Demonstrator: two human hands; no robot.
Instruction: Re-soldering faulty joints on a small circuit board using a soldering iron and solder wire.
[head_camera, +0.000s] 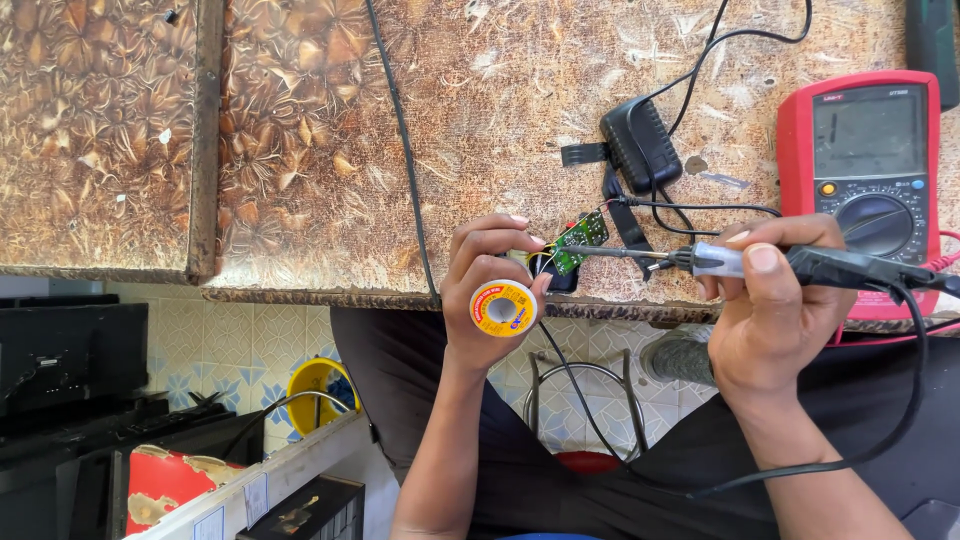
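Note:
My left hand grips a small spool of solder wire with an orange and yellow label, held at the table's near edge. Just beyond its fingers lies a small green circuit board with thin wires. My right hand holds a soldering iron with a black handle and a clear collar. The iron's metal tip points left and reaches the board. A black cord runs from the handle down past my right forearm.
A red digital multimeter sits at the right of the worn, patterned table. A black power adapter with cables lies behind the board. Below the table edge are a tiled floor, a yellow bucket and a metal stool frame.

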